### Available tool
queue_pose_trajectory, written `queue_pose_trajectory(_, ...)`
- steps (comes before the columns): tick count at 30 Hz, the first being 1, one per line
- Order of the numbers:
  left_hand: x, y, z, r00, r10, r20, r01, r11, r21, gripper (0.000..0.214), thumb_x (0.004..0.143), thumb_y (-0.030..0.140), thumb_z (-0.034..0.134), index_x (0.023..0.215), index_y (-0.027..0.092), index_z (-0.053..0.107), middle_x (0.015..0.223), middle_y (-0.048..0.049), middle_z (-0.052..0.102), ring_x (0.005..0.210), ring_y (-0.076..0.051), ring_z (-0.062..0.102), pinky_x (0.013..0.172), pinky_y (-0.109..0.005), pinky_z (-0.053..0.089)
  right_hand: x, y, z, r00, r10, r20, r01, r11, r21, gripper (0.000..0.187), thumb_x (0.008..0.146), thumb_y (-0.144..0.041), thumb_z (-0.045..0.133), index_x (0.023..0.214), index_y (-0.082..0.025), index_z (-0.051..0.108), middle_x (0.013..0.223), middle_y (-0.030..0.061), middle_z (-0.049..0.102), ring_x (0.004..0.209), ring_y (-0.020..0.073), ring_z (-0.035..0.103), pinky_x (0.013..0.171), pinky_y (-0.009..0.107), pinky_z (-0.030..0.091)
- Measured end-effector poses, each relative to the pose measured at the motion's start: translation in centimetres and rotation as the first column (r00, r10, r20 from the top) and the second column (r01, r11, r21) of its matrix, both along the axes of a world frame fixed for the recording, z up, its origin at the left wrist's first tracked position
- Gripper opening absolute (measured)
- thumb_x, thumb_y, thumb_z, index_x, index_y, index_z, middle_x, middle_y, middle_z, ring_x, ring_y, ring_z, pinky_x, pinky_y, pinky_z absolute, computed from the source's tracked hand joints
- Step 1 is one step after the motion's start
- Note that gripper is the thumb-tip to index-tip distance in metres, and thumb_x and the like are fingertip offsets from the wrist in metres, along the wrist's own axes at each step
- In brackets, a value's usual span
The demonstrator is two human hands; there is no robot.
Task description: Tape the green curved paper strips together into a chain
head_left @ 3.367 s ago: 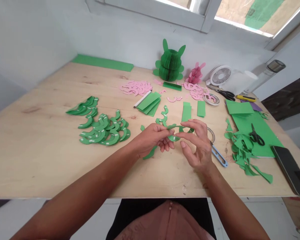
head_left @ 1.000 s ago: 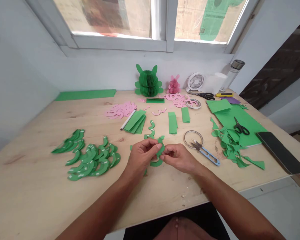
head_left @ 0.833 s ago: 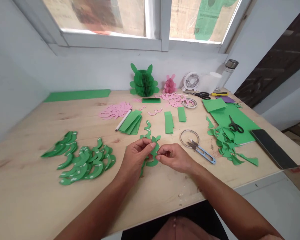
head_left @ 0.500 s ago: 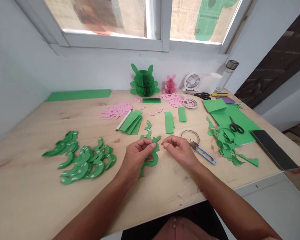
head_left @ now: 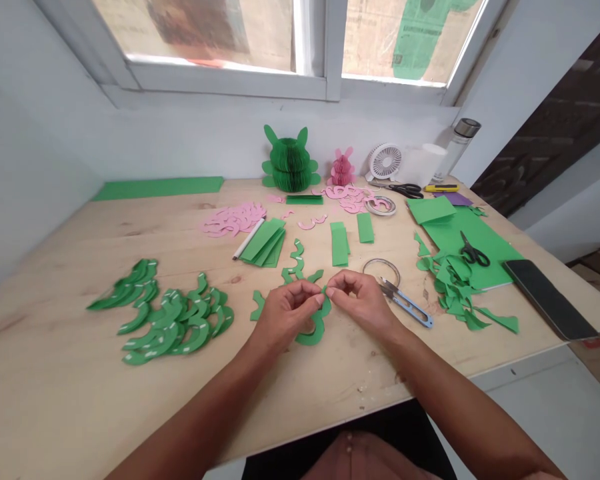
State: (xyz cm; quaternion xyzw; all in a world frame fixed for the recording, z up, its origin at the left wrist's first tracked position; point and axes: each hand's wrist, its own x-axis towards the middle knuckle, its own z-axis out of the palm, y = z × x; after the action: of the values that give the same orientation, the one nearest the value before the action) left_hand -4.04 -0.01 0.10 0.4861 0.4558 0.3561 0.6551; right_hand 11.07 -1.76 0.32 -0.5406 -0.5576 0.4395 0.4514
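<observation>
My left hand [head_left: 293, 310] pinches a wavy green paper cutout [head_left: 313, 332], whose rounded lower lobe shows below the fingers. My right hand [head_left: 357, 299] is closed too, thumb and forefinger meeting the left fingertips at a small green edge of paper; most of the held part is hidden. Just beyond lie more scalloped green strips [head_left: 296, 257] with white tape bits. Another green piece [head_left: 257, 305] pokes out left of my left hand. A roll of thin tape [head_left: 379, 261] and a blue-handled snap-off cutter [head_left: 411, 310] rest right of my right hand.
Taped green curved pieces [head_left: 173, 327] are piled at left, pink cutouts [head_left: 235, 219] behind. Folded green cards [head_left: 265, 245] lie mid-table. Green scraps [head_left: 453, 277], small scissors [head_left: 474, 252] and a phone [head_left: 549, 297] are at right. A green paper honeycomb figure [head_left: 290, 167] stands by the wall.
My left hand has shifted right with the green paper cutout, so the fingertips of both hands now meet. A green piece at its left is more exposed. The right hand has barely moved.
</observation>
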Motion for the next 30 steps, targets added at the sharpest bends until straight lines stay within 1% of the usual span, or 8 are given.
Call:
queue_pose_trajectory(7, -0.1, -0.1, 0.3, 0.999, 0.034, -0.011, -0.033, 0.999, 0.012, 0.019, 0.062, 0.032, 0.07, 0.065, 0.016, 0.06, 0.054, 0.0037, 0.053, 0.038, -0.005, 0.042, 0.034, -0.017, 0.034, 0.0, -0.1, 0.1, 0.997, -0.002, 0.083, -0.003, 0.998, 0.062, 0.009, 0.075, -0.023, 0.055, 0.072, -0.017, 0.061, 0.063, -0.0015, 0.056, 0.057, 0.01, 0.047, 0.055, 0.023, 0.037)
queue_pose_trajectory(13, -0.1, -0.3, 0.8, 0.998, 0.069, 0.012, -0.069, 0.998, 0.007, 0.017, 0.064, 0.028, 0.069, 0.067, 0.015, 0.06, 0.056, 0.0028, 0.054, 0.044, -0.006, 0.044, 0.04, -0.017, 0.039, 1.2, 0.7, 0.3, 0.985, -0.164, 0.045, 0.158, 0.981, 0.115, 0.015, 0.075, -0.029, 0.056, 0.081, -0.017, 0.063, 0.073, 0.0015, 0.061, 0.063, 0.0124, 0.051, 0.058, 0.024, 0.04)
queue_pose_trajectory(18, -0.1, -0.3, 0.5, 0.997, 0.079, 0.012, -0.08, 0.997, 0.019, 0.015, 0.066, 0.028, 0.067, 0.067, 0.016, 0.06, 0.056, 0.0026, 0.054, 0.04, -0.005, 0.041, 0.036, -0.017, 0.034, 3.7, 0.2, 2.6, 0.948, -0.318, -0.012, 0.316, 0.935, 0.162, 0.019, 0.075, -0.033, 0.056, 0.083, -0.018, 0.064, 0.073, 0.0018, 0.061, 0.063, 0.0126, 0.051, 0.056, 0.025, 0.039)
queue_pose_trajectory(21, -0.2, 0.0, 0.0, 0.999, 0.047, 0.024, -0.047, 0.999, 0.001, 0.016, 0.065, 0.03, 0.068, 0.066, 0.016, 0.059, 0.055, 0.0027, 0.053, 0.038, -0.005, 0.041, 0.035, -0.017, 0.033, 5.7, -0.6, 3.9, 0.926, -0.352, 0.135, 0.326, 0.927, 0.185, 0.019, 0.077, -0.033, 0.056, 0.083, -0.017, 0.064, 0.069, 0.0016, 0.06, 0.06, 0.0125, 0.05, 0.053, 0.024, 0.037)
queue_pose_trajectory(23, -0.3, 0.2, -0.2, 1.0, 0.02, 0.022, -0.019, 1.0, -0.013, 0.018, 0.064, 0.031, 0.068, 0.066, 0.016, 0.059, 0.054, 0.0029, 0.053, 0.036, -0.005, 0.04, 0.033, -0.017, 0.032, 7.0, -1.0, 4.0, 0.897, -0.333, 0.29, 0.284, 0.938, 0.198, 0.02, 0.078, -0.033, 0.054, 0.083, -0.017, 0.065, 0.067, 0.0016, 0.06, 0.058, 0.0127, 0.05, 0.052, 0.024, 0.036)
queue_pose_trajectory(25, -0.3, 0.3, -0.2, 1.0, 0.01, 0.012, -0.01, 1.0, -0.01, 0.018, 0.063, 0.032, 0.068, 0.065, 0.016, 0.059, 0.052, 0.0031, 0.053, 0.035, -0.005, 0.04, 0.033, -0.017, 0.032, 8.0, -1.3, 3.4, 0.823, -0.328, 0.463, 0.248, 0.942, 0.225, 0.018, 0.078, -0.03, 0.052, 0.08, -0.017, 0.065, 0.068, 0.0025, 0.063, 0.058, 0.0133, 0.052, 0.054, 0.025, 0.038)
queue_pose_trajectory(27, -0.3, 0.2, 0.0, 1.0, 0.011, 0.004, -0.011, 1.0, -0.007, 0.018, 0.063, 0.031, 0.068, 0.065, 0.016, 0.059, 0.052, 0.0031, 0.053, 0.035, -0.005, 0.041, 0.033, -0.017, 0.033, 8.8, -1.4, 2.3, 0.707, -0.334, 0.624, 0.246, 0.942, 0.227, 0.017, 0.078, -0.025, 0.051, 0.08, -0.018, 0.066, 0.075, 0.0037, 0.067, 0.06, 0.0141, 0.055, 0.059, 0.027, 0.04)
queue_pose_trajectory(30, -0.2, -0.2, 0.8, 0.999, 0.029, -0.015, -0.029, 1.0, -0.004, 0.016, 0.065, 0.03, 0.067, 0.065, 0.017, 0.058, 0.052, 0.0033, 0.053, 0.036, -0.005, 0.041, 0.033, -0.017, 0.031, 9.3, -1.3, 0.6, 0.602, -0.313, 0.735, 0.258, 0.947, 0.191, 0.019, 0.078, -0.02, 0.049, 0.086, -0.019, 0.066, 0.085, 0.0049, 0.069, 0.065, 0.0158, 0.058, 0.064, 0.029, 0.041)
